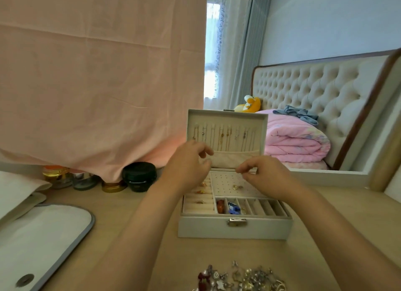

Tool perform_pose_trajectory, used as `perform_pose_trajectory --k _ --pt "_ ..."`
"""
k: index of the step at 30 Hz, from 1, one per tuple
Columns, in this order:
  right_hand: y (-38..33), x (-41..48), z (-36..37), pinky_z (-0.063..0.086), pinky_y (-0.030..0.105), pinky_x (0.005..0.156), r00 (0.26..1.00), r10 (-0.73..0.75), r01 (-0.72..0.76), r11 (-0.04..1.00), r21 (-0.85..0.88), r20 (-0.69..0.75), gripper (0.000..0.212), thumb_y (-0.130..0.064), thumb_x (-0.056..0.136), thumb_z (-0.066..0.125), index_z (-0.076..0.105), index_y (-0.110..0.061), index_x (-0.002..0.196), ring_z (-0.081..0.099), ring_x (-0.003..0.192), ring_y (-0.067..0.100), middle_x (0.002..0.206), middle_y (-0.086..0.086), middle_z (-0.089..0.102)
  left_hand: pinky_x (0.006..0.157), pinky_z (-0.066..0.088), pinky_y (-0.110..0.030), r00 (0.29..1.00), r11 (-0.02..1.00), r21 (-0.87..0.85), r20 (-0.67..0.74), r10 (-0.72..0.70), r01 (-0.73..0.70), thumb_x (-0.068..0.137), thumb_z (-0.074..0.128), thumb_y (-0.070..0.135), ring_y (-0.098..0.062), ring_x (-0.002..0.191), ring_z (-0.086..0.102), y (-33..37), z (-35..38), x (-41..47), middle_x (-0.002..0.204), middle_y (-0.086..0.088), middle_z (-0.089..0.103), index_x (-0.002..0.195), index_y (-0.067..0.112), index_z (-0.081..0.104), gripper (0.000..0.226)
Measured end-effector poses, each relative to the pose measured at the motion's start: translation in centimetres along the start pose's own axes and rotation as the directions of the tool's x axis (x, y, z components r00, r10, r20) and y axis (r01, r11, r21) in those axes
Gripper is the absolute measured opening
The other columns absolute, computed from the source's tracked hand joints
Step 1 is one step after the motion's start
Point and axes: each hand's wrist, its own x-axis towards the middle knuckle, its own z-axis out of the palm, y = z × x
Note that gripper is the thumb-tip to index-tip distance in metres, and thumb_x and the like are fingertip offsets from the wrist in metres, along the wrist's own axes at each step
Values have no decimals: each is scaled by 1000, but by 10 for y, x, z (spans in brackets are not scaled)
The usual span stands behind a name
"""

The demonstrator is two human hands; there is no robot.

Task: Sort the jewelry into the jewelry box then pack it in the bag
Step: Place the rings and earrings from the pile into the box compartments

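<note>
Nothing readable is showing anywhere in view. The jars [138,177] standing to the left of the jewelry box [234,228] are showing only blurred surfaces, and the metal clasp on the front of the box is showing no legible mark.

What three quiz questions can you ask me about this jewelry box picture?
1. Fill the gap: in the front compartments of the pale grey rectangular jewelry box, the red stone lies beside a ___ piece.
2. True or false: the box's lid is shut.
3. Where is the tangled heap of unsorted jewelry?
A. In the box
B. On the wooden table, nearer the person than the box
C. On the pink blanket

Key: 1 blue piece; 2 false, the lid stands open; 3 B.
</note>
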Motion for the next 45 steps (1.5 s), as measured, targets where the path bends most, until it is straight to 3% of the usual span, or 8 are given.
perform_pose_trajectory --k 9,14,20,25,28,32,35,45 --pt "7 -12 -1 45 16 73 993 -33 33 999 8 117 12 -32 93 66 77 -36 95 58 86 -4 87 -24 62 96 48 -33 967 979 193 255 16 -67 96 60 38 -9 112 52 21 43 -10 116 11 62 123 35 69 29" --pt "8 -8 2 55 28 81 991 -66 65 998 18 120 9 -32 89 70 78 -35 89 64 87 1 91 -18 71 93 47 -38 963 960 260 265 36 -107 95 60 40 -15 109 51 27 50 -9 111 8 63 116 39 73 24" --pt "13 -6 -2 49 25 71 992 -73 51 978 204 103 13 -25 87 75 76 -35 78 63 74 -3 82 -15 72 77 52 -27 970 996 38 229 -87 80 89 71 37 -2 84 61 30 49 -10 91 17 67 97 34 72 8" --pt "4 -14 -21 49 19 55 984 -125 76 942 328 130 7 -13 84 79 80 -18 89 55 51 -2 79 -1 75 74 53 -24 943 987 -106 322 -83 123 87 76 31 -2 79 66 32 27 -3 82 11 71 92 35 70 9" --pt "-3 -20 -32 50 19 54 951 -125 36 952 303 281 10 -14 83 81 78 -18 92 56 53 6 73 -5 74 64 45 -11 927 989 -104 370 -56 101 88 76 25 6 70 63 35 15 0 78 11 70 93 32 70 11" --pt "-7 -21 -29 58 24 71 903 -94 53 993 109 418 8 -25 81 83 79 -29 87 69 73 9 80 -10 76 70 49 -16 899 992 -71 433 -65 106 87 77 23 0 75 66 39 13 -2 84 9 73 92 29 74 8" --pt "-7 -20 -23 58 26 79 928 -96 90 995 33 359 5 -29 80 82 79 -32 82 68 81 3 84 -13 75 66 41 -14 898 996 -24 435 -68 87 87 76 24 1 74 59 39 14 -4 85 12 68 88 32 73 9" --pt "-1 -20 -25 46 16 66 972 -60 60 998 9 225 3 -24 85 76 76 -28 85 63 78 1 81 -15 69 70 48 -20 859 1000 8 511 -19 18 83 80 32 6 73 59 46 34 -12 86 17 70 85 35 75 7"
